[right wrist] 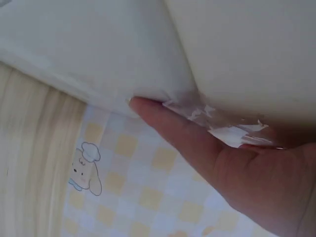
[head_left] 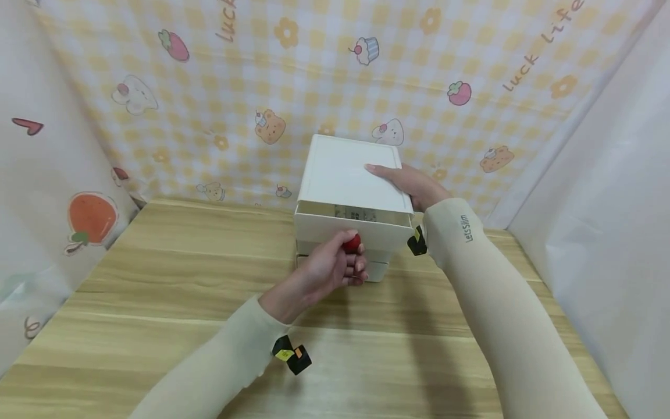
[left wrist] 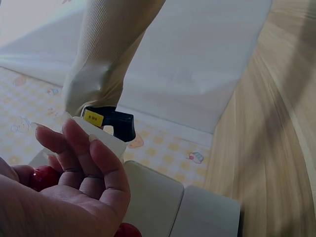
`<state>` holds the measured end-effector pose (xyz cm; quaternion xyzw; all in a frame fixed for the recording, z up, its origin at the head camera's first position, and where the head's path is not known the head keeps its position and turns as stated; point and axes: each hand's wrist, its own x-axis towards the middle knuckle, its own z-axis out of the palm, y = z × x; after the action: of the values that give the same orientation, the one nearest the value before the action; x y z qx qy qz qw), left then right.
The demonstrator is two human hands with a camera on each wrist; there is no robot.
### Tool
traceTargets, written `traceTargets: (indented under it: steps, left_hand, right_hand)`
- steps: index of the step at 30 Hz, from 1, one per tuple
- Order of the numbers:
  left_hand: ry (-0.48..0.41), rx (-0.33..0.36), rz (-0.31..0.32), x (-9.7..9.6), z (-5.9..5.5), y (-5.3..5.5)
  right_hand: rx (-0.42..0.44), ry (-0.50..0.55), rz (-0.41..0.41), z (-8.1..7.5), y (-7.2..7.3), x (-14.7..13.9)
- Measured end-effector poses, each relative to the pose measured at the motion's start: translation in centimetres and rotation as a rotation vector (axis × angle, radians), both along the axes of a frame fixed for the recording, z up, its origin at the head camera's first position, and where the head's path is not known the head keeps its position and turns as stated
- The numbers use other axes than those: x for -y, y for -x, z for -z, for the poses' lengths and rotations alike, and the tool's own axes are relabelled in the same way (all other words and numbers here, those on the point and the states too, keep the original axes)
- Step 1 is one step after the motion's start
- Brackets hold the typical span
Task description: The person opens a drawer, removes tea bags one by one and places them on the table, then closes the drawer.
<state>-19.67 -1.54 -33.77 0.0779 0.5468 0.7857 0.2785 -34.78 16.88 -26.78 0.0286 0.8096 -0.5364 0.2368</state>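
Observation:
A white drawer box (head_left: 356,171) stands at the back of the table, its top drawer (head_left: 377,233) pulled partly out. My left hand (head_left: 335,265) pinches the red knob (head_left: 352,243) on that drawer's front between thumb and forefinger, the other fingers curled loosely below it. In the left wrist view, a second red knob (left wrist: 128,230) shows under the hand. My right hand (head_left: 416,181) rests on the box's right edge, thumb laid straight on the top and the other fingers mostly hidden down the side. Crinkled clear film (right wrist: 237,131) shows beside this hand in the right wrist view.
Through the drawer's gap a grey patterned patch (head_left: 356,213) is visible. Below sits a lower drawer (head_left: 377,271), pushed in. A yellow checked cloth (head_left: 235,87) hangs close behind the box, white sheets (head_left: 597,145) at both sides. The table (head_left: 199,262) is wood-grained.

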Motion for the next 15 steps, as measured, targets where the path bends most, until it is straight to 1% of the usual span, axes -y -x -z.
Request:
traceTargets:
  steps: [5, 9, 15]
  left_hand:
    - [-0.009, -0.019, 0.014, 0.2, -0.1, -0.8]
    - [-0.013, -0.030, 0.033, 0.3, 0.0, -1.7]
    - [-0.020, -0.011, 0.046, 0.4, 0.1, -3.1]
  right_hand:
    - [0.006, 0.007, 0.000, 0.0, 0.1, 0.1]
    - [0.024, -0.001, 0.008, 0.1, 0.1, 0.2]
    - [0.024, -0.009, 0.002, -0.1, -0.1, 0.1]
